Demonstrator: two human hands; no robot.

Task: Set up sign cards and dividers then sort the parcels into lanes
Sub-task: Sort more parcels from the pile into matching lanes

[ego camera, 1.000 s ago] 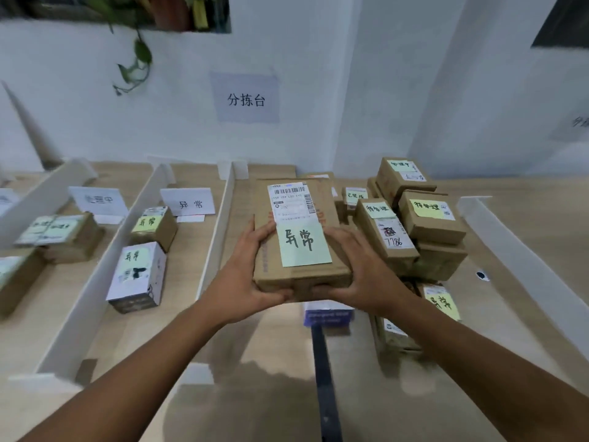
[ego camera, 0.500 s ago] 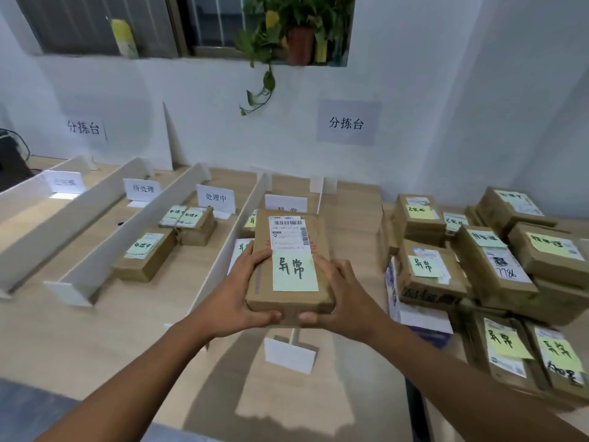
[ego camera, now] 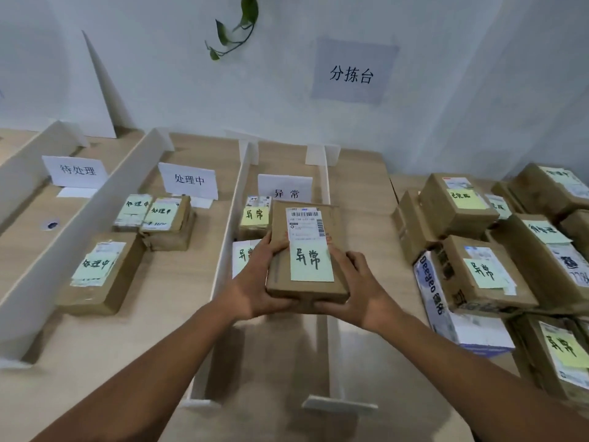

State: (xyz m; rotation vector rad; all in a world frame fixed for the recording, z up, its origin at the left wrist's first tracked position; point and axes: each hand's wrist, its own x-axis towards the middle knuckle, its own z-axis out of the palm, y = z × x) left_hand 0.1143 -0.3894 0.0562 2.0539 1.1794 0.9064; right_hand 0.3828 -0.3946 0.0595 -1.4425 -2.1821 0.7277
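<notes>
Just before the 异常 sign card [ego camera: 285,188], a brown parcel [ego camera: 306,250] is carried over the lane between the left divider [ego camera: 232,218] and the right divider [ego camera: 333,346]. The left hand [ego camera: 255,288] grasps its left edge and near corner, and the right hand [ego camera: 360,291] grasps the opposite side in the same way. The green note on the parcel reads 异常, the same as the card, so I judge that the step is sorting this parcel into its lane.

The next move, I think, is to lower it nearer to the person than the card, without touching the thin right divider.

Three sign cards are visible: this one, the 处理中 card [ego camera: 188,180] to its left and the 待处理 card [ego camera: 76,170] further left. Four dividers stand. Two parcels lie just before the card, one brown [ego camera: 255,216] and one white [ego camera: 242,255]. Three parcels [ego camera: 102,272] lie in the lane left of it. Well to its right is a pile [ego camera: 478,272]; its parcels overlap, so I cannot count them.
</notes>
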